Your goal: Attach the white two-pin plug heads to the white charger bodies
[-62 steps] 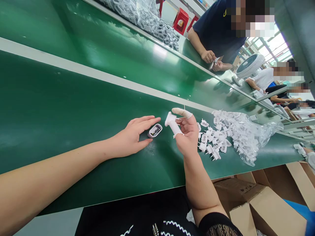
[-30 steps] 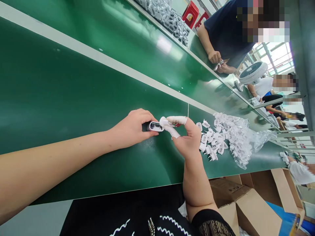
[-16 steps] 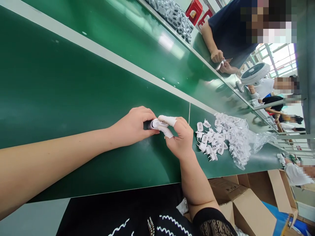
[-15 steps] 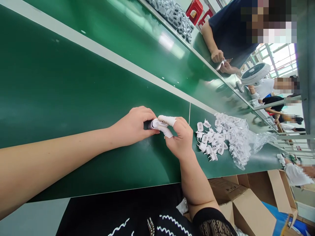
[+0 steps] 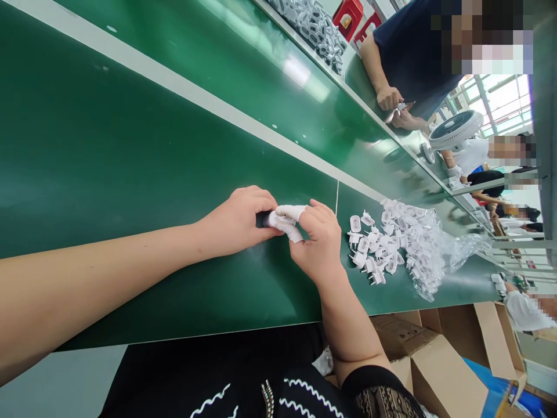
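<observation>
gripping white housing (image 5: 270, 220), 2 hands (image 5: 246, 216) (image 5: 319, 239) | front table edge (image 5: 217, 332) apart | wide tabletop (image 5: 108, 151) leftward | plugs (image 5: 387, 242) right

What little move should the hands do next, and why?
Maybe the right hand should press gently toward the left hand: its covered fingers hold the white piece against the small casing the left hand holds, and they hide whether there's a gap.

On the green bench (image 5: 143, 157), the left hand (image 5: 237, 217) pinched a small white part (image 5: 273, 220) that the right hand (image 5: 317, 238) also gripped between its white-covered thumb and finger, the part mostly hidden. Loose white plug pieces (image 5: 378, 249) lay beside a clear plastic bag (image 5: 456, 247), and across the bench a co-worker's hands (image 5: 389, 100) held a small object near a fan (image 5: 455, 130).
</observation>
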A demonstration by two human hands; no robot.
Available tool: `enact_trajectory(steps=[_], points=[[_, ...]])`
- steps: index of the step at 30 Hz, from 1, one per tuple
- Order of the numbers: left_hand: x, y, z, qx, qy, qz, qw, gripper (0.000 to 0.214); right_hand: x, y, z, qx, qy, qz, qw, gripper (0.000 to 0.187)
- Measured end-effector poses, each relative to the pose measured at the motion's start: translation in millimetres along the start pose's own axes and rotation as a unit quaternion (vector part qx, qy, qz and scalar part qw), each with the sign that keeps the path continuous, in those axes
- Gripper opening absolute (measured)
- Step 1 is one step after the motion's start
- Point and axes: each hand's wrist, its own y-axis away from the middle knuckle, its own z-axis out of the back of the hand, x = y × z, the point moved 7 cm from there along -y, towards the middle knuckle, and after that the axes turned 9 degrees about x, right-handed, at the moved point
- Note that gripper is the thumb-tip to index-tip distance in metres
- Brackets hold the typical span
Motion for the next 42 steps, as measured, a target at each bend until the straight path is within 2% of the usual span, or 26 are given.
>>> enact_trajectory(steps=[9,14,17,20,21,23,25,26,27,29,31,33,36,39,42], points=[[-2.5,-1.2,1.6,0.003,0.006,0.011,1.000,0.034,0.7,4.3,-3.0,-0.070,0.056,-0.007,0.996,0.020],[-4.1,-2.0,1.1,0.004,0.007,0.013,1.000,0.037,1.5,7.8,-3.0,-0.126,0.054,0.019,0.990,0.019],[-3.1,-2.6,1.3,-0.002,-0.005,0.010,1.000,0.039,-2.3,7.5,-5.4,-0.113,0.039,0.008,0.993,0.018],[-2.6,-2.1,0.4,-0.006,-0.027,-0.001,1.000,0.037,-11.2,6.1,-9.9,-0.086,-0.039,-0.017,0.995,0.012],[-3.3,-1.1,-0.1,-0.008,-0.030,-0.008,0.999,0.034,-15.3,5.7,-11.4,-0.083,-0.086,-0.028,0.992,0.015],[-6.3,2.7,1.2,-0.029,-0.020,-0.023,0.999,0.029,-23.0,5.0,-14.3,-0.082,-0.197,-0.043,0.976,0.046],[-11.6,9.9,7.6,-0.090,-0.008,-0.044,0.995,0.026,-27.8,4.6,-15.7,-0.090,-0.285,-0.046,0.953,0.081],[-15.5,14.7,11.9,-0.130,-0.010,-0.061,0.990,0.025,-28.3,4.4,-15.6,-0.094,-0.311,-0.041,0.945,0.090],[-20.6,20.0,16.1,-0.170,-0.020,-0.085,0.982,0.023,-27.5,4.4,-14.8,-0.097,-0.324,-0.031,0.940,0.090],[-33.0,29.9,20.7,-0.224,-0.058,-0.153,0.961,0.022,-22.8,4.6,-11.8,-0.098,-0.324,-0.002,0.941,0.074],[-43.2,36.9,21.3,-0.244,-0.101,-0.219,0.939,0.030,-15.2,5.8,-5.9,-0.110,-0.298,0.041,0.947,0.053],[-47.6,40.2,20.9,-0.251,-0.134,-0.253,0.925,0.039,-7.9,8.2,1.7,-0.141,-0.268,0.083,0.949,0.042],[-49.4,42.3,21.3,-0.265,-0.161,-0.273,0.911,0.043,-2.3,10.4,8.2,-0.172,-0.255,0.116,0.945,0.041],[-51.6,44.1,20.6,-0.280,-0.183,-0.288,0.898,0.043,-1.2,9.7,8.6,-0.176,-0.253,0.120,0.944,0.041],[-51.7,43.2,20.0,-0.275,-0.177,-0.279,0.903,0.045,-2.1,9.6,8.3,-0.182,-0.259,0.121,0.941,0.040]])
